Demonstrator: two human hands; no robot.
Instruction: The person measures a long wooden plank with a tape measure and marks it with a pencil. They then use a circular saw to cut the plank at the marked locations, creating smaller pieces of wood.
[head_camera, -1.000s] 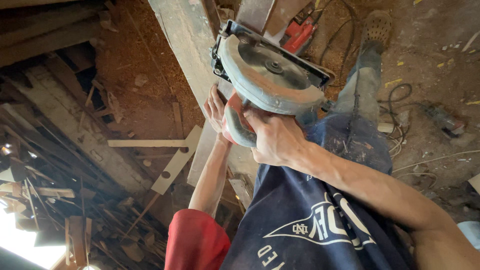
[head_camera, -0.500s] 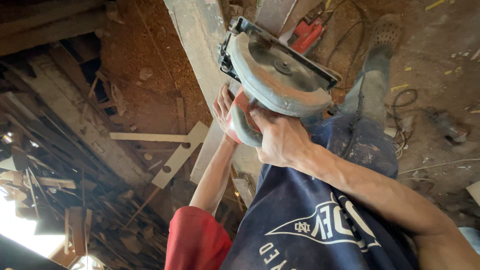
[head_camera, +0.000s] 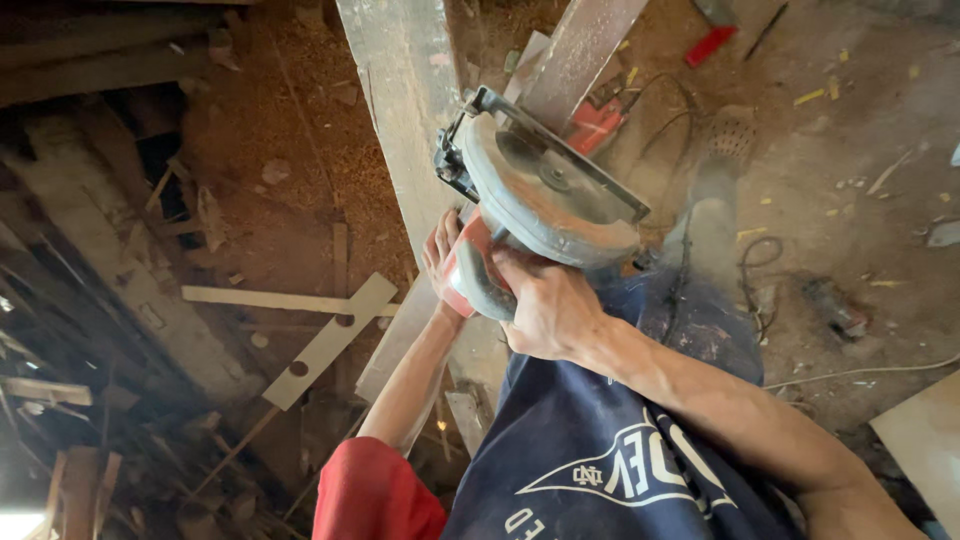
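A circular saw (head_camera: 545, 195) with a grey blade guard and red body rests on a long grey wooden beam (head_camera: 405, 110) that runs away from me. My right hand (head_camera: 545, 305) grips the saw's rear handle from the right. My left hand (head_camera: 440, 255) holds the red body on the saw's left side, fingers wrapped behind it. A second plank (head_camera: 590, 40) leans beside the beam above the saw. My leg in dusty jeans (head_camera: 700, 300) and a shoe (head_camera: 730, 135) stretch out to the right of the beam.
Sawdust (head_camera: 290, 130) covers the ground left of the beam. A slotted wooden strip (head_camera: 330, 340) and thin slat (head_camera: 270, 298) lie below it. Scrap wood (head_camera: 70, 400) piles at the left. A red tool (head_camera: 600, 120) and cables (head_camera: 760, 270) lie at the right, with a pale board (head_camera: 925, 440) at the edge.
The saw has moved forward along the beam, away from me, with both hands staying on it. The view has shifted so the saw sits further right.
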